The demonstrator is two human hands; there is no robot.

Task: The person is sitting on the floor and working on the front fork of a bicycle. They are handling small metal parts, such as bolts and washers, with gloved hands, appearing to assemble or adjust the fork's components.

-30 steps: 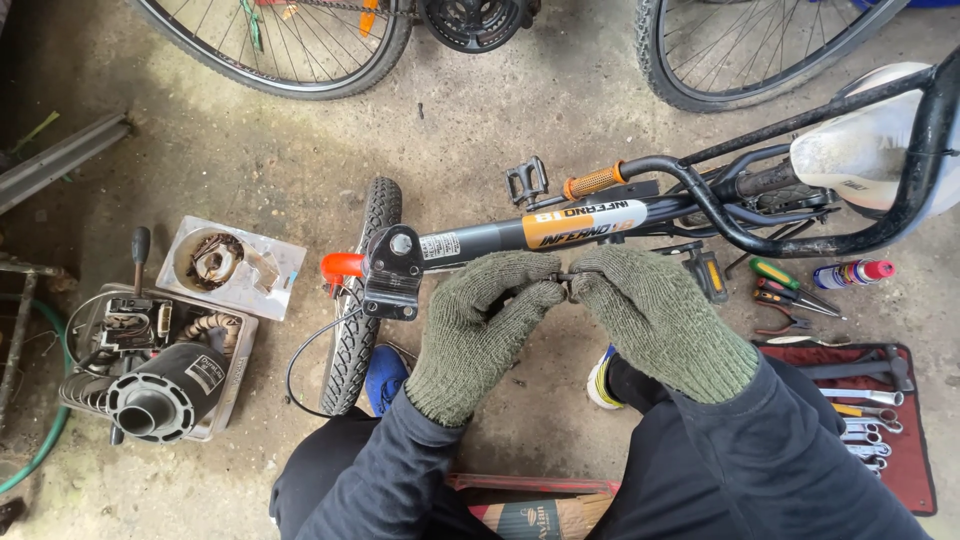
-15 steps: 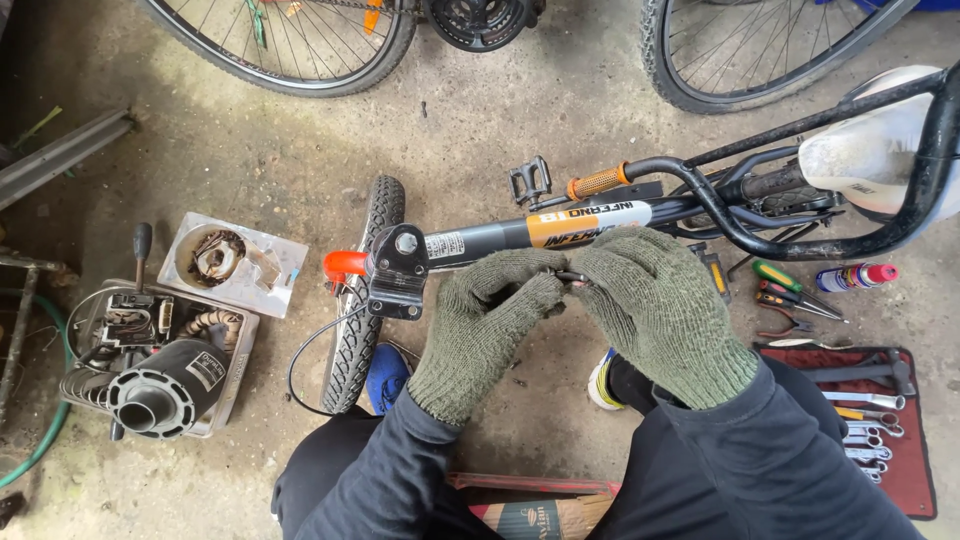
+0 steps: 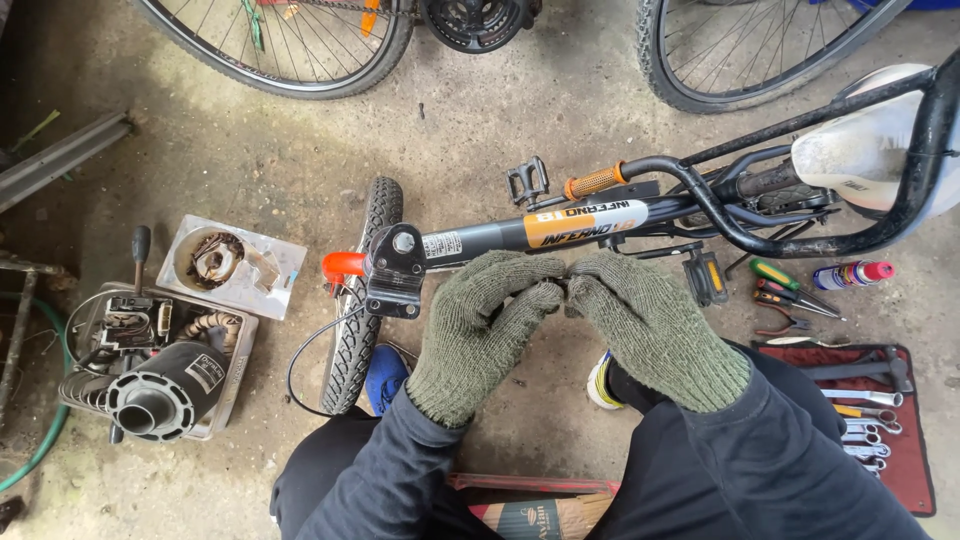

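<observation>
My left hand (image 3: 480, 325) and my right hand (image 3: 650, 320) wear green knitted gloves and meet fingertip to fingertip over the concrete floor. Something small seems pinched between the fingertips, but the gloves hide it. Just beyond my hands lies a small bicycle frame (image 3: 560, 228), black and orange, with a knobbly wheel (image 3: 358, 310) at its left end and an orange grip (image 3: 595, 181). My dark sleeves and knees fill the bottom of the view.
A red tool roll (image 3: 900, 420) with spanners lies at right, with screwdrivers (image 3: 790, 285), pliers and a spray can (image 3: 850, 273) above it. A tray of metal parts (image 3: 150, 360) and a packet (image 3: 232, 265) sit at left. Two bicycle wheels (image 3: 290, 45) stand at the back.
Both hands have shifted slightly, fingertips still pressed together. The view has drifted a little; nothing else has moved.
</observation>
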